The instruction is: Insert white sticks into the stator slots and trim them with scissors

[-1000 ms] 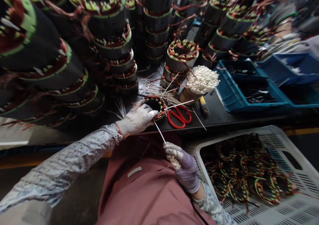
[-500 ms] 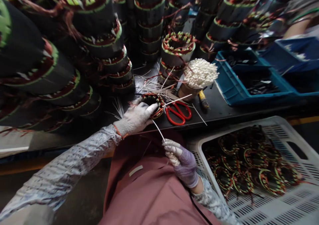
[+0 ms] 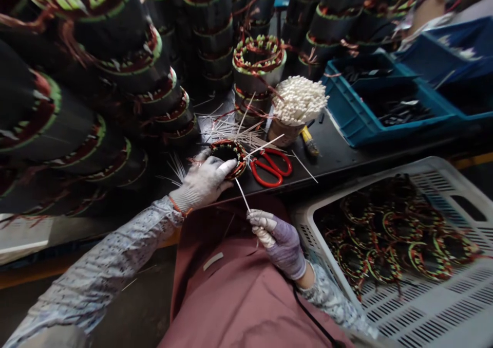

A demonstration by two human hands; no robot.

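White-gloved, our left fingers (image 3: 226,168) grasp a wire-wound ring (image 3: 241,155), while our right fingers (image 3: 263,219) pinch a thin white strand (image 3: 242,195), red-handled scissors (image 3: 274,168) lying right of the left fingers.

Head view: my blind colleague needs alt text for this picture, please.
A gloved left hand holds a wire-wound ring on a dark bench; the gloved right hand pinches a thin white strand. Red-handled scissors lie nearby.

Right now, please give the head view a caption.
Left hand on a wire-wound ring, right hand holding a thin white strip, red-handled scissors nearby.
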